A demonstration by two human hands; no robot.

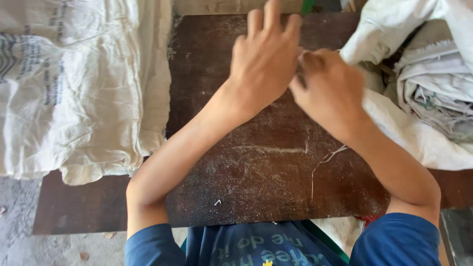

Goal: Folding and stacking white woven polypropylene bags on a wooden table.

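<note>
My left hand (263, 61) hovers over the dark brown wooden board (256, 167), fingers spread and pointing away, its thumb side meeting my right hand. My right hand (327, 88) is curled, its fingertips pinching the edge of a white woven sack (419, 133) that trails off to the right. A thin white thread (322, 162) hangs from that sack and lies on the board under my right wrist. The pinch point between the two hands is partly hidden by my left hand, so I cannot tell whether the left fingers grip anything.
A flattened white woven sack (74, 93) with faded print covers the board's left side. A heap of crumpled white sacks (433, 79) lies at the right. Dusty white specks dot the board. Grey concrete floor (19, 216) shows at the lower left.
</note>
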